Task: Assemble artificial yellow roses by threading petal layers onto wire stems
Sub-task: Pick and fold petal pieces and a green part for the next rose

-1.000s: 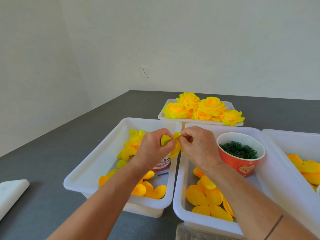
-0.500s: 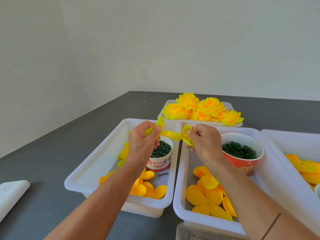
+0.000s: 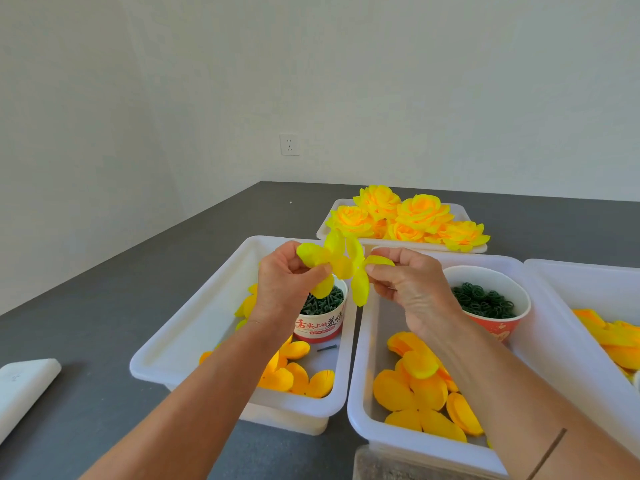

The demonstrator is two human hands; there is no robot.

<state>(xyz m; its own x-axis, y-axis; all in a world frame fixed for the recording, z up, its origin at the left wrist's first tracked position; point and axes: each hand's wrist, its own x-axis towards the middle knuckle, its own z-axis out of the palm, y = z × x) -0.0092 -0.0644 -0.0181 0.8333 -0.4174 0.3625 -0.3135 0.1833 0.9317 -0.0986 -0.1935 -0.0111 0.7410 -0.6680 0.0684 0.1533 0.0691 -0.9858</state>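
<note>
A bright yellow petal layer [image 3: 343, 265] is spread out in the air between my hands, above the two front tubs. My left hand [image 3: 287, 282] pinches its left petals and my right hand [image 3: 405, 282] pinches a right petal. Below it stands a white paper cup [image 3: 320, 322] full of dark green stem pieces. A red paper cup [image 3: 491, 306] holds dark green rings. Loose orange-yellow petal layers lie in the left tub [image 3: 194, 327] and the middle tub [image 3: 377, 327]. Finished yellow roses [image 3: 405, 218] fill a white tray at the back.
A third white tub [image 3: 588, 282] with orange petals is at the right edge. A white flat object [image 3: 24, 386] lies on the dark grey table at the left. A single green stem piece [image 3: 327, 348] lies in the left tub.
My hands have drawn apart and lifted a little, and the petal layer that was bunched between them has opened out flat. The white cup is now uncovered.
</note>
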